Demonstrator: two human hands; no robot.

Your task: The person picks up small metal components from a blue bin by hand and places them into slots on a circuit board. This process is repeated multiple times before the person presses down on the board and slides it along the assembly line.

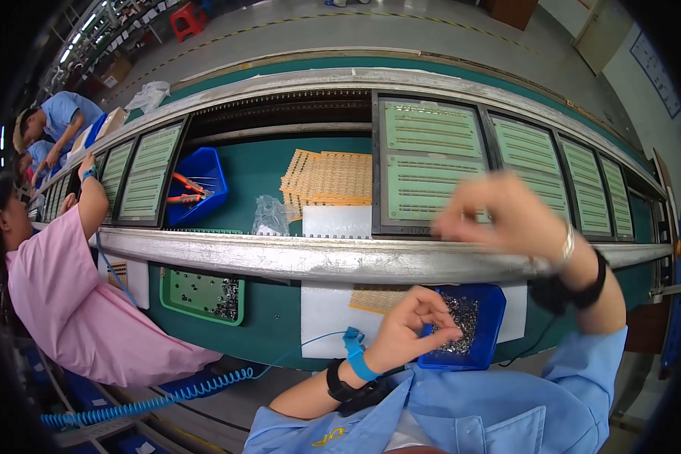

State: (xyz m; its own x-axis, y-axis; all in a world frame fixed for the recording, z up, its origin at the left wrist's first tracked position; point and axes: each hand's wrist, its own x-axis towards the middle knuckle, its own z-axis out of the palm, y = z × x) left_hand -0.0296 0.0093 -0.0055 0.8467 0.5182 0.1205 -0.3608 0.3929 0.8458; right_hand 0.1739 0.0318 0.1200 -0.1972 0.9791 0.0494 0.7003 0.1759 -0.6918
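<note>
Right hand [499, 208] hangs over the lower part of the dark frame [379, 163] and its pale green boards [433, 129], fingers bent toward the thumb, blurred; whether it grips anything, one cannot tell. Left hand [420, 333] sits at the near side of the silver rail [272, 257], fingers half curled and thumb reaching out over the blue bin [494, 318]; a piece between the fingertips cannot be made out. The small metal parts [461, 325] lie loose in that bin, directly before the worker; the boards lie flat in their frames beyond the rail. Good handling here probably rests on a light fingertip pinch, one part at a time, since a heap this fine likely tangles or spills if scooped. The right forearm would do well to cross the rail high, so that the bracelet [567, 242] and black band [598, 280] brush no board (loose wristwear seems the likeliest thing to catch). The left hand serves best close to the bin, steady, presenting parts rather than stretching. The blue coiled cord [204, 391], leading to the blue wrist strap [359, 359], wants slack and a path clear of the bin's rim.
</note>
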